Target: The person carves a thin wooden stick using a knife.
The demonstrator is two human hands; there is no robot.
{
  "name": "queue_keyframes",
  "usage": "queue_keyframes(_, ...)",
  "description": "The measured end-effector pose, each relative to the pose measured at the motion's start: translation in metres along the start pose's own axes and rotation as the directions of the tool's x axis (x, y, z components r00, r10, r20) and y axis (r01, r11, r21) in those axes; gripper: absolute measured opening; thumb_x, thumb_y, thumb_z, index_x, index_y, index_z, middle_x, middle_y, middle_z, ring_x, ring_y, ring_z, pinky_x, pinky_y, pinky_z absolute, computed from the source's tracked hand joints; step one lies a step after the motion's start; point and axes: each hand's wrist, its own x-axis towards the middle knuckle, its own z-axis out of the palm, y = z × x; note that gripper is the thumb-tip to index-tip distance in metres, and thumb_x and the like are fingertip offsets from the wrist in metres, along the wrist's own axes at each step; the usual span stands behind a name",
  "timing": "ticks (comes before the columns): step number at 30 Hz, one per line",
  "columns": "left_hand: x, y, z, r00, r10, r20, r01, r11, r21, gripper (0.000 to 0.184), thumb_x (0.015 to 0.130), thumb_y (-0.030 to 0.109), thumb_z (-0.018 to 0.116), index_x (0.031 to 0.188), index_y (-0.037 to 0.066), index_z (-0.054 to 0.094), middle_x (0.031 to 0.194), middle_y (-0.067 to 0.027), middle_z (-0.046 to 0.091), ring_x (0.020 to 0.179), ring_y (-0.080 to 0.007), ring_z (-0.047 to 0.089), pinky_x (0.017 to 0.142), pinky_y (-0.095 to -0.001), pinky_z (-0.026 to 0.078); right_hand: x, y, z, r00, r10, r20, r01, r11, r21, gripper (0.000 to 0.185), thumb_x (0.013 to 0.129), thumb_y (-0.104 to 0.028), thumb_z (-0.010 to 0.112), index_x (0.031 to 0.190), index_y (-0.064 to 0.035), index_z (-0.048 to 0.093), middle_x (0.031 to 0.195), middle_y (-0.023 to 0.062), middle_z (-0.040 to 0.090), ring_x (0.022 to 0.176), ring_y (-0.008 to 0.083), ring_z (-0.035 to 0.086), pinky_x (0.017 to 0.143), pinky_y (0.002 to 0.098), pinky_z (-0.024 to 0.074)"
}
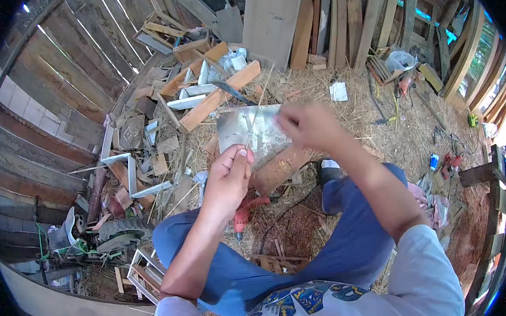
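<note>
My left hand is closed in a pinch on a thin stick, which rises at a slant from the fingertips. Behind it lies a shiny, stained metal sheet. At the sheet's right edge is my right hand; its fingers are curled but smeared by motion, so I cannot make out whether they hold anything. Below the sheet a wooden plank rests at an angle. Between my knees a red power drill points its chuck toward me.
Pale timber pieces are heaped ahead to the left. Boards lean on the far wall. A white angular frame stands left, and a tyre lies lower left. Straw covers the ground; a blue can and cables lie right.
</note>
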Motion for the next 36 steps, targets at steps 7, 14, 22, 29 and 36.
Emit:
queue_keyframes(7, 0.008, 0.001, -0.007, 0.999, 0.017, -0.051, -0.016, 1.000, 0.013, 0.019, 0.110, 0.024, 0.044, 0.102, 0.010, 0.055, 0.067, 0.0079, 0.036, 0.047, -0.0007, 0.025, 0.041, -0.0211, 0.018, 0.005, -0.002, -0.011, 0.969, 0.157, -0.191, -0.124, 0.977, 0.172, 0.031, 0.098, -0.034, 0.061, 0.081, -0.0080, 0.064, 0.066, 0.0158, 0.063, 0.061, 0.0395, 0.064, 0.055, 0.0486, 0.0480)
queue_keyframes(14, 0.012, 0.004, -0.008, 0.997, -0.076, -0.033, 0.072, 0.992, -0.103, 0.021, 0.110, 0.024, 0.044, 0.105, 0.009, 0.056, 0.071, 0.0058, 0.041, 0.049, -0.0024, 0.027, 0.044, -0.0215, 0.020, 0.003, -0.001, -0.001, 0.991, 0.110, -0.077, -0.101, 0.988, 0.115, 0.030, 0.098, -0.033, 0.062, 0.082, -0.0074, 0.062, 0.065, 0.0179, 0.061, 0.062, 0.0411, 0.062, 0.055, 0.0490, 0.0474)
queue_keyframes(22, 0.015, 0.001, -0.009, 0.997, -0.060, -0.041, 0.057, 0.995, -0.081, 0.020, 0.110, 0.024, 0.043, 0.103, 0.009, 0.055, 0.071, 0.0067, 0.039, 0.050, -0.0024, 0.026, 0.045, -0.0219, 0.019, 0.004, -0.006, -0.004, 0.992, 0.116, -0.053, -0.109, 0.988, 0.109, 0.029, 0.098, -0.029, 0.062, 0.083, -0.0048, 0.061, 0.068, 0.0170, 0.059, 0.060, 0.0380, 0.060, 0.054, 0.0449, 0.0445)
queue_keyframes(29, 0.012, 0.003, -0.007, 0.998, -0.058, -0.015, 0.056, 0.992, -0.115, 0.018, 0.110, 0.025, 0.044, 0.100, 0.013, 0.053, 0.064, 0.0078, 0.034, 0.047, -0.0026, 0.024, 0.041, -0.0229, 0.017, -0.001, -0.016, 0.010, 1.000, 0.022, -0.010, -0.021, 0.996, 0.084, 0.029, 0.095, -0.034, 0.064, 0.081, -0.0087, 0.062, 0.064, 0.0148, 0.060, 0.059, 0.0384, 0.062, 0.053, 0.0471, 0.0468)
queue_keyframes(36, 0.006, 0.005, 0.002, 0.992, -0.114, -0.048, 0.105, 0.982, -0.154, 0.018, 0.110, 0.025, 0.044, 0.099, 0.013, 0.053, 0.063, 0.0078, 0.033, 0.045, -0.0031, 0.024, 0.040, -0.0233, 0.018, -0.003, -0.023, 0.010, 0.995, -0.103, 0.008, 0.102, 0.993, 0.058, 0.029, 0.093, -0.034, 0.065, 0.079, -0.0094, 0.061, 0.059, 0.0143, 0.058, 0.056, 0.0381, 0.062, 0.051, 0.0475, 0.0470)
